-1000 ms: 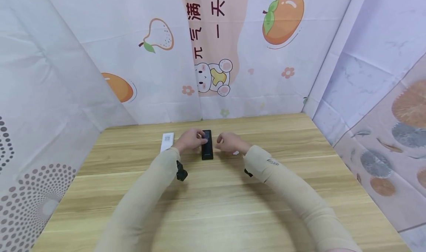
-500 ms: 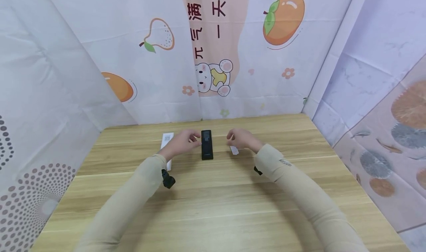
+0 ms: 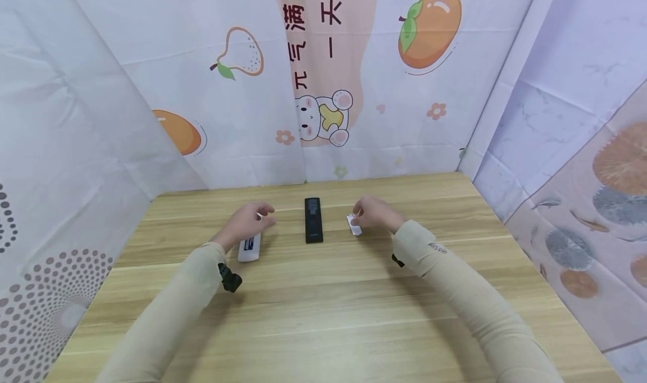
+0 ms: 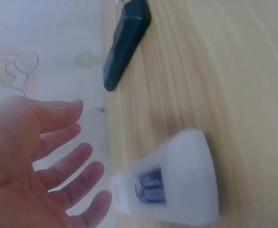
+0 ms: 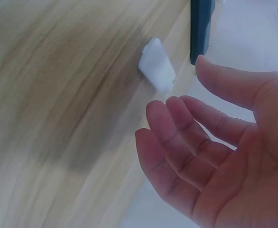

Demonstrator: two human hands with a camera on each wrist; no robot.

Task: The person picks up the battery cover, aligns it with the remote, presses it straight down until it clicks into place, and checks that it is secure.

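A white remote control lies on the table at the left, with batteries showing in its uncovered compartment. My left hand hovers over its far part and hides it in the head view. The left wrist view has this hand's loosely bent fingers beside the white remote, holding nothing. Close to the right hand is a small white battery cover on the wood. In the right wrist view the cover lies just beyond the relaxed fingertips, seemingly untouched. Between the hands lies a black remote control.
The wooden table ends at the back against a printed curtain. More patterned sheeting hangs along the right side, and a similar sheet along the left.
My left hand has moved left from the black remote to the white one, uncovering the black remote. The right hand has shifted right, and more of the white cover shows beside it.
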